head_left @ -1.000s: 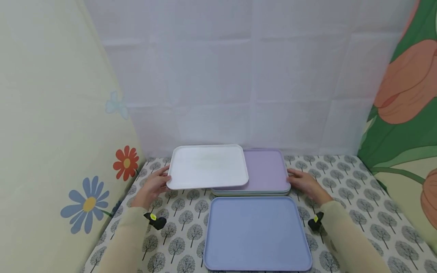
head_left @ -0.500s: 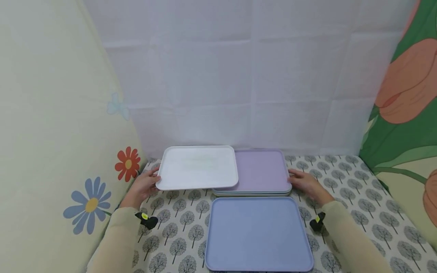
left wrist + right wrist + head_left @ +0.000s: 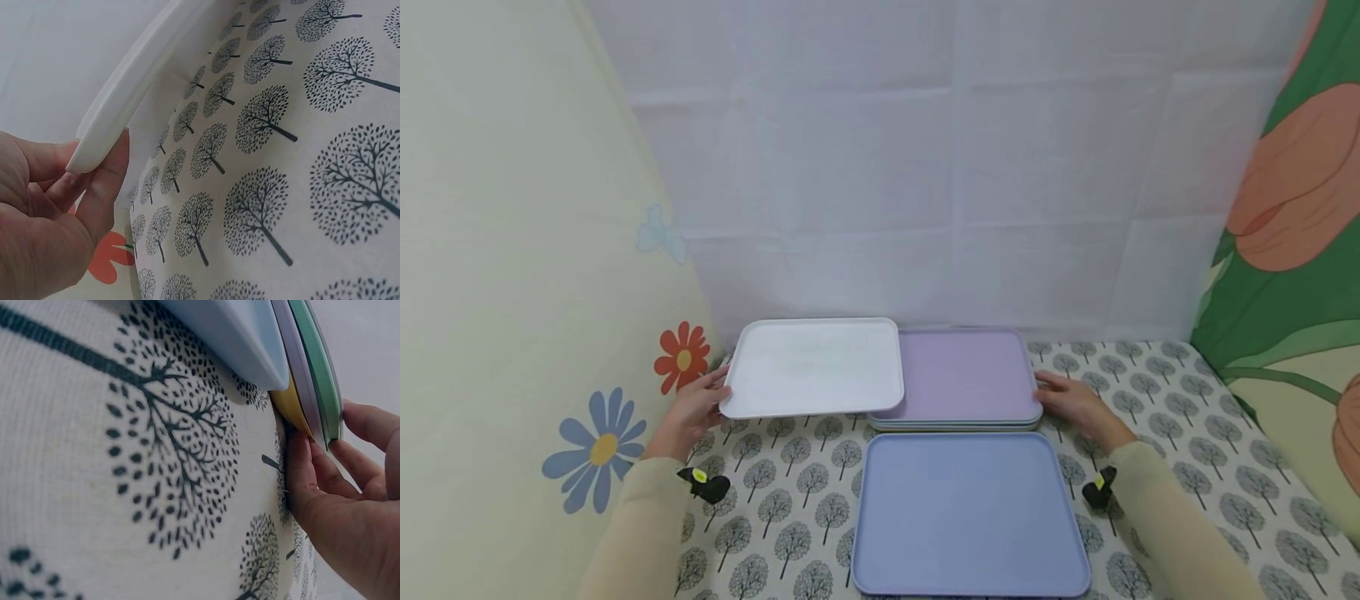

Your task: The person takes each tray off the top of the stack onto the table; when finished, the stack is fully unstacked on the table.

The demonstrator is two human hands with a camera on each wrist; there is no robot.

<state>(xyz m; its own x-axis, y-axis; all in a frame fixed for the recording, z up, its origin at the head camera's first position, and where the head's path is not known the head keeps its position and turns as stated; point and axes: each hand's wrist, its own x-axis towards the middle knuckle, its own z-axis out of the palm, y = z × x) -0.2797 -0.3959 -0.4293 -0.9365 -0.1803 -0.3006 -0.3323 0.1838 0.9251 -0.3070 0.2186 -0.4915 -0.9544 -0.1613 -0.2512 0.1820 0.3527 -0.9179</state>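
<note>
My left hand (image 3: 687, 414) pinches the left rim of a white rectangular tray (image 3: 814, 367). In the left wrist view the thumb lies on one side of the white rim (image 3: 109, 119) and fingers on the other. The tray is tilted, and its right end overlaps a purple tray (image 3: 966, 375). That purple tray tops a stack; green (image 3: 317, 375) and yellow (image 3: 290, 407) tray edges show under it in the right wrist view. My right hand (image 3: 1077, 408) rests its fingertips against the stack's right side, thumb at the top edge.
A blue tray (image 3: 970, 517) lies flat in front of the stack, nearer to me. A tree-print cloth (image 3: 790, 500) covers the table. A white hanging sheet (image 3: 880, 167) stands behind, with flowered panels left and right.
The white tray has slid leftward with my left hand, uncovering more of the purple tray. My right hand has stayed at the stack's right side.
</note>
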